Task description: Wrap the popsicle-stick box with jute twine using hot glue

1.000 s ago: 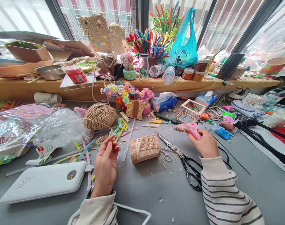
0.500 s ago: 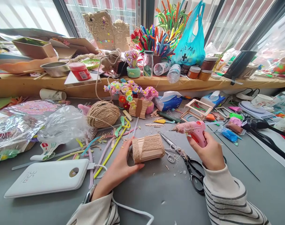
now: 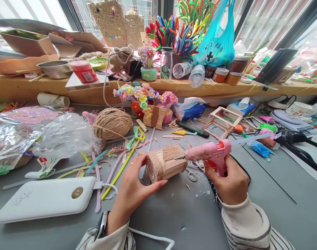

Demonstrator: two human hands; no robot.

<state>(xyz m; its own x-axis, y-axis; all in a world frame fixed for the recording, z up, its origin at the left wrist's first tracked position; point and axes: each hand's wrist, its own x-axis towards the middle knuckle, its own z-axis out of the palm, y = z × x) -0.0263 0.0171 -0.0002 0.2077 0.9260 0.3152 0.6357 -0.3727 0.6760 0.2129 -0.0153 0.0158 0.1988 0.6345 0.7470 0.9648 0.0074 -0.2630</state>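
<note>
My left hand (image 3: 133, 185) grips one end of a small cylinder of wooden sticks (image 3: 166, 163), which lies tilted on its side just over the grey table. Twine is wound round its near-left end, and a twine patch covers part of its upper side. In my right hand (image 3: 230, 180) is a pink hot glue gun (image 3: 210, 152), fingers wrapped round its handle. The gun's nozzle points left, at the cylinder's upper side; whether it touches I cannot tell. A clear glue stick (image 3: 249, 139) sticks out of its back. Scissors (image 3: 193, 173) lie partly hidden under the gun.
A ball of twine (image 3: 113, 123) sits behind my left hand. A white power bank (image 3: 46, 199) with a cable lies at left. Behind are bundled wooden sticks (image 3: 150, 118), a blue tissue pack (image 3: 189, 108) and a wooden frame (image 3: 222, 121). Crafts and jars crowd the ledge (image 3: 93, 91).
The glue gun has moved left and its nozzle now sits over the cylinder. My left hand has turned the cylinder so its twine-wound end faces me more. The view has shifted slightly.
</note>
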